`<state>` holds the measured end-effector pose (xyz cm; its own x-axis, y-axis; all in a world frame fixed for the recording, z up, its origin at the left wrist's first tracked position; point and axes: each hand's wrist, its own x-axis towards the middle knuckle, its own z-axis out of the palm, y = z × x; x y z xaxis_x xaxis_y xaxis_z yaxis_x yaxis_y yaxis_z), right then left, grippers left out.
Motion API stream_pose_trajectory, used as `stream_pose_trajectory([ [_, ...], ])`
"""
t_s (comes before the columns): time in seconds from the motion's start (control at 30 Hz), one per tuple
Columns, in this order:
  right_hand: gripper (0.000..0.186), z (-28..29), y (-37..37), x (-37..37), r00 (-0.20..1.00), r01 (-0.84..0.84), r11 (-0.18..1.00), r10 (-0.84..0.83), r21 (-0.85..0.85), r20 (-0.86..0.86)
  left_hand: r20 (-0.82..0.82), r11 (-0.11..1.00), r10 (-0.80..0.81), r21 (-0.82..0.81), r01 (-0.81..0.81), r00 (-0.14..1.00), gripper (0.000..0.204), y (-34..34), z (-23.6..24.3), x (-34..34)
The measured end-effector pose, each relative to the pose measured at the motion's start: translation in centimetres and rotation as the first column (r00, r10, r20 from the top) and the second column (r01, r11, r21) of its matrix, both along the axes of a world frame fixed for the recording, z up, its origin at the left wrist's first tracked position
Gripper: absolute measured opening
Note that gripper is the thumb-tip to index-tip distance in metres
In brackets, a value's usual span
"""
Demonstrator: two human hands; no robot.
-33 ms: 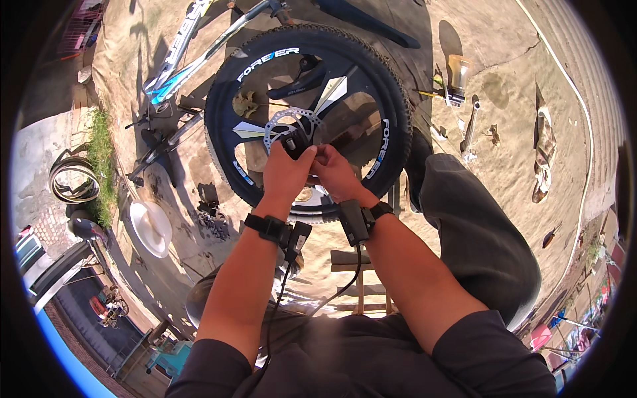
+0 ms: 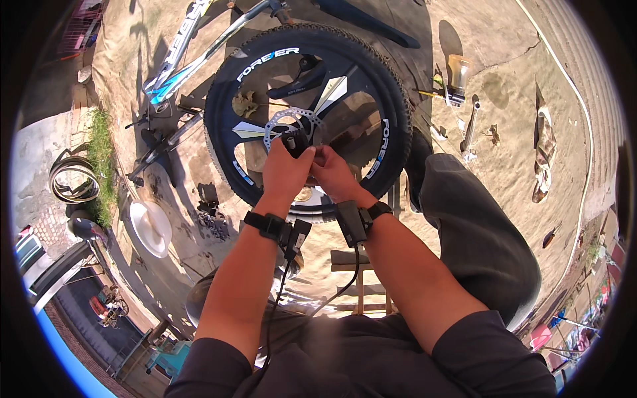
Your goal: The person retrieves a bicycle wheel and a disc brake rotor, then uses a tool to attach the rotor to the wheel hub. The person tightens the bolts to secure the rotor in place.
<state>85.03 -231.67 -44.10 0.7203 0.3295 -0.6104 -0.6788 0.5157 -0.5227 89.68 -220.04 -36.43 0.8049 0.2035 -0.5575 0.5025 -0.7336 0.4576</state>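
Observation:
Over the hub of a bicycle wheel (image 2: 385, 93), my two hands work close together. My left hand (image 2: 284, 169) is closed around a small black part (image 2: 294, 142) with a silvery piece on it; its exact kind does not show. Against it, my right hand (image 2: 332, 174) pinches with thumb and fingertips by the left thumb, and whatever lies between them is hidden. Just beyond the black part is a silver brake disc (image 2: 275, 119) with holes, at the wheel's centre. The wheel has a knobbly black tyre and broad dark spokes. A black brake lever (image 2: 298, 86) shows between the spokes.
To the far left lies a white and blue bicycle frame (image 2: 174, 66). A white bowl (image 2: 150, 229) and a coiled hoop (image 2: 74, 179) are on the left. A wrench (image 2: 472, 126) and a clear jar (image 2: 458, 76) sit at right on the ground sheet. Cables run from my wrist straps.
The black part has turned slightly in my left hand. My right fingers have shifted a little and closed in against the left thumb. The wheel stays put.

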Motion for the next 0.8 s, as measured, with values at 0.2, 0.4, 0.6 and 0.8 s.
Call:
stream_pose_trajectory([
  [0.2,0.045,0.7,-1.0,0.8,0.998,-0.033,0.992,0.039,-0.12,0.044,0.219,0.877,-0.463,0.25,0.41,0.859,0.05,2.0,0.9,0.6],
  [0.4,0.045,3.0,-1.4,4.3,0.982,-0.004,0.97,0.05,-0.243,0.182,0.335,0.745,-0.667,0.336,0.576,0.666,0.051,2.8,0.5,2.5],
  [0.6,0.044,2.1,-0.8,5.1,0.97,-0.041,0.953,0.11,-0.301,0.217,0.372,0.727,-0.686,0.37,0.578,0.625,0.055,3.0,0.4,2.9],
  [0.8,0.038,1.7,0.1,4.6,0.993,0.078,0.984,-0.063,-0.158,0.097,0.324,0.973,-0.186,0.194,0.127,0.928,0.065,2.1,0.9,2.1],
])
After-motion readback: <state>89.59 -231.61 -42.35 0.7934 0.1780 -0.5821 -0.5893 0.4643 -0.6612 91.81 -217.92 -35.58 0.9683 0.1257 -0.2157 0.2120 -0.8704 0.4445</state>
